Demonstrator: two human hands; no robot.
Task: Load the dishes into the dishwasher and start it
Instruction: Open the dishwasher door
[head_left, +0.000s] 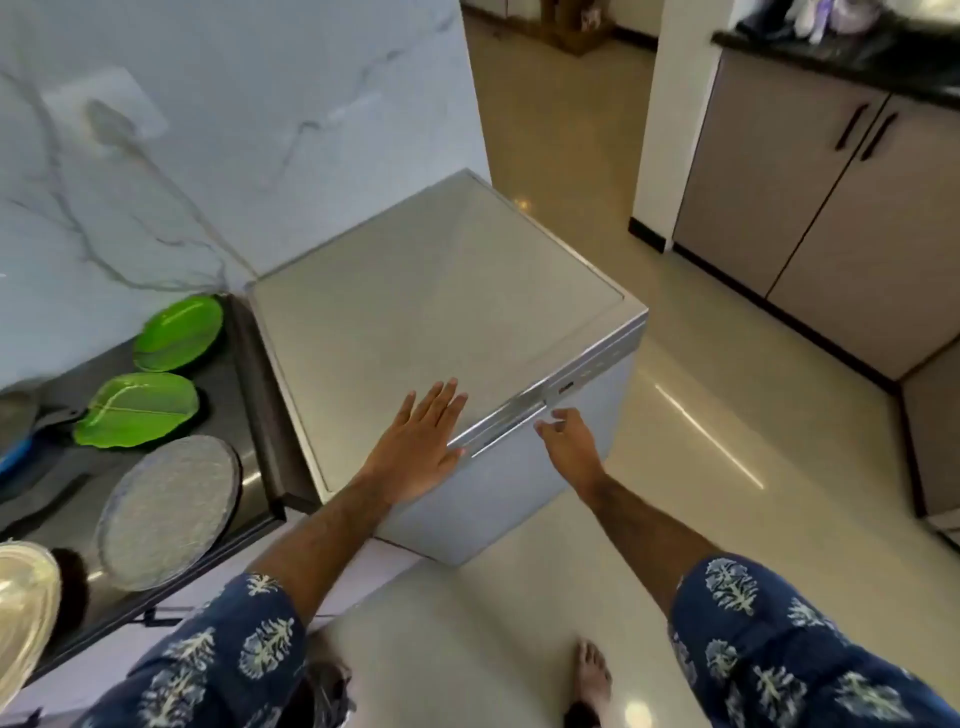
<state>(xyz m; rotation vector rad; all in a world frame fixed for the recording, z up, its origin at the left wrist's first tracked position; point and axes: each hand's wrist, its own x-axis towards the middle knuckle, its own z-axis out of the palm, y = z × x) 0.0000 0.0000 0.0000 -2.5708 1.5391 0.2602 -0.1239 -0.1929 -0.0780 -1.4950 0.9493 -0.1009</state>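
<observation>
I see the dishwasher (441, 291) closed, centre. Left hand (415, 447) rests flat on its top; right hand (569, 441) hangs relaxed near the door handle (498, 423). Green plates (179, 332) lie far left; control markings are illegible.

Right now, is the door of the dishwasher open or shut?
Shut. The dishwasher door sits flush under the top edge, no racks show. The left hand rests flat on top; the right hand reaches toward the handle.

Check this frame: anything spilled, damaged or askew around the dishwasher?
Nothing stands out. The dishwasher is closed, its top bare apart from the left hand, and the green plates lie flat on the counter.
</observation>
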